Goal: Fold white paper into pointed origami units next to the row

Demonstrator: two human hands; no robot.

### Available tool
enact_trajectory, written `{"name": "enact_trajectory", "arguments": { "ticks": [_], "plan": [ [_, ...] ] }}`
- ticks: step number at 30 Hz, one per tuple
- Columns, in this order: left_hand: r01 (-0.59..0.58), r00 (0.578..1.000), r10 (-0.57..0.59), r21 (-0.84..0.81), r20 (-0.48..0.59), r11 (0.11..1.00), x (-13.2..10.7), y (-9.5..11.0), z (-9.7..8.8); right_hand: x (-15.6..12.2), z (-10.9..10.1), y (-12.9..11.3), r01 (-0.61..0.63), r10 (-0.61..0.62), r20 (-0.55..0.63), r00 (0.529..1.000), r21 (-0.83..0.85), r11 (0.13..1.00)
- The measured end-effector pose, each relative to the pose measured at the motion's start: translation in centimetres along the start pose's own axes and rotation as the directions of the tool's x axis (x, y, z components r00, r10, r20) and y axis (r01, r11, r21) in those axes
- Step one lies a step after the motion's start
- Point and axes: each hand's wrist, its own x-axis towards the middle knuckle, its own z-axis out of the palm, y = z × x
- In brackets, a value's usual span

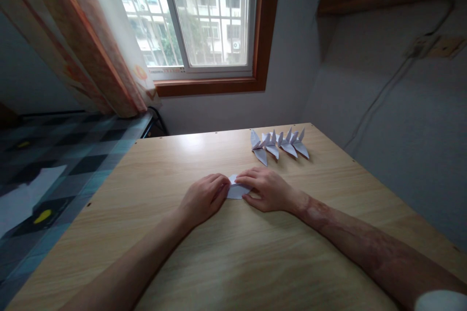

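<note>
A small folded piece of white paper [235,192] lies at the middle of the wooden table, between my two hands. My left hand [206,197] is closed on its left edge, thumb and fingers pressed together there. From the other side my right hand [264,188] grips the paper, fingers over the top and thumb at the near edge. Parts of the paper are hidden under the fingers. Behind my right hand stands a row of several folded white paper cranes [270,146], their wings spread.
The light wooden table [233,262] reaches toward a wall with a window [215,19]. A bed with a checked cover [91,155] adjoins on the left, with white paper sheets [29,197] on it. A white rounded object [441,300] shows at bottom right. A cable [379,92] hangs along the right wall.
</note>
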Motion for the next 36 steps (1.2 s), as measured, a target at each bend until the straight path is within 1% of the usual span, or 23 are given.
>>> {"name": "enact_trajectory", "arguments": {
  "ticks": [3, 6, 11, 13, 15, 18, 21, 25, 27, 30, 32, 34, 36],
  "plan": [
    [0.025, 1.000, -0.025, -0.019, 0.007, 0.999, -0.1, 0.0, -0.1, 0.0, 0.1, 0.2, 0.014, -0.014, 0.004, 1.000, -0.004, 1.000],
    [0.069, 0.998, -0.069, -0.045, -0.013, 0.997, -0.1, -0.1, -0.2, 0.0, 0.1, 0.2, 0.010, -0.010, 0.004, 1.000, -0.016, 1.000],
    [0.171, 0.984, -0.179, -0.171, -0.028, 0.970, -0.2, -0.4, -0.3, 0.0, -0.1, 0.0, 0.033, -0.033, 0.005, 0.999, -0.024, 0.999],
    [0.191, 0.980, -0.199, -0.222, -0.015, 0.956, -0.2, -0.6, -0.3, 0.0, 0.0, 0.1, 0.045, -0.046, -0.007, 0.999, -0.026, 0.999],
    [0.186, 0.981, -0.193, -0.264, -0.001, 0.946, -0.1, -0.6, -0.4, 0.1, 0.1, 0.3, 0.035, -0.036, -0.043, 0.998, -0.022, 0.999],
    [0.172, 0.985, -0.174, -0.295, 0.019, 0.940, -0.1, -0.5, -0.6, 0.0, 0.4, 0.7, -0.003, 0.006, -0.121, 0.993, 0.018, 1.000],
    [0.180, 0.984, -0.171, -0.321, 0.056, 0.930, -0.1, -0.2, -0.7, -0.1, 0.5, 0.8, -0.057, 0.077, -0.188, 0.979, 0.110, 0.992],
    [0.237, 0.971, -0.231, -0.394, 0.063, 0.888, -0.2, 0.0, -0.7, -0.3, 0.6, 0.7, -0.164, 0.223, -0.241, 0.945, 0.242, 0.956],
    [0.283, 0.958, -0.276, -0.438, 0.080, 0.853, -0.2, -0.2, -0.7, -0.4, 0.7, 0.7, -0.198, 0.268, -0.233, 0.935, 0.285, 0.938],
    [0.344, 0.936, -0.333, -0.494, 0.113, 0.799, -0.1, -0.6, -0.5, -0.4, 0.7, 0.8, -0.214, 0.282, -0.205, 0.937, 0.301, 0.929],
    [0.365, 0.925, -0.362, -0.522, 0.113, 0.771, 0.0, -0.9, -0.2, -0.3, 0.6, 0.9, -0.228, 0.295, -0.177, 0.939, 0.321, 0.919],
    [0.368, 0.921, -0.378, -0.528, 0.093, 0.765, 0.1, -1.1, 0.0, -0.1, 0.5, 1.1, -0.255, 0.317, -0.130, 0.939, 0.352, 0.901],
    [0.365, 0.922, -0.379, -0.499, 0.078, 0.786, 0.1, -1.3, 0.1, 0.1, 0.4, 1.2, -0.290, 0.338, -0.075, 0.938, 0.365, 0.885]
  ]
}}
